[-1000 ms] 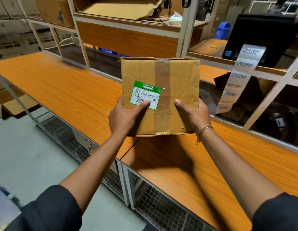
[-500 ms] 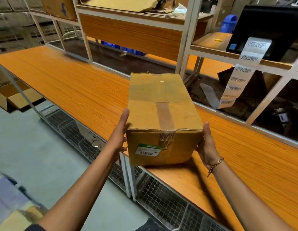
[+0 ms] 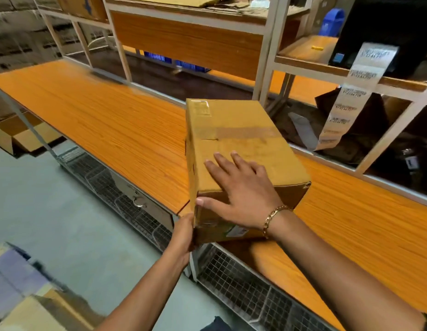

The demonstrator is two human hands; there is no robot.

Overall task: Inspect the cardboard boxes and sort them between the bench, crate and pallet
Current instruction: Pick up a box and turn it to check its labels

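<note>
Right hand (image 3: 241,189) is lying flat on top of the brown rectangular cardboard box (image 3: 243,144), fingers (image 3: 222,161) straight and spread, thumb stretching along the near top edge. A gold chain bracelet (image 3: 272,218) is sitting on that wrist. Left hand (image 3: 183,235) is pressing against the box's near left corner; its fingers are hidden by the box, so cannot tell how they are curling.

The box is lying long side away from the person, on the orange wood-grain worktop (image 3: 112,130). Its near end is sticking out past the worktop's front edge. Cannot tell whether it is resting fully or being lifted slightly.

A strip of clear-brown tape (image 3: 246,133) is running across the top face, which is looking scuffed. A faded label (image 3: 201,108) is showing at the far left corner. A white and green label (image 3: 236,231) is peeking out on the near face under the right wrist. The near right corner (image 3: 305,185) is looking crushed.

Wire mesh baskets (image 3: 231,283) are hanging below the worktop. A white metal shelf frame (image 3: 262,68) is standing behind the box. A white printed label strip (image 3: 351,91) is dangling at the right. An open cardboard carton (image 3: 14,137) is sitting on the grey floor (image 3: 64,235) at the left.
</note>
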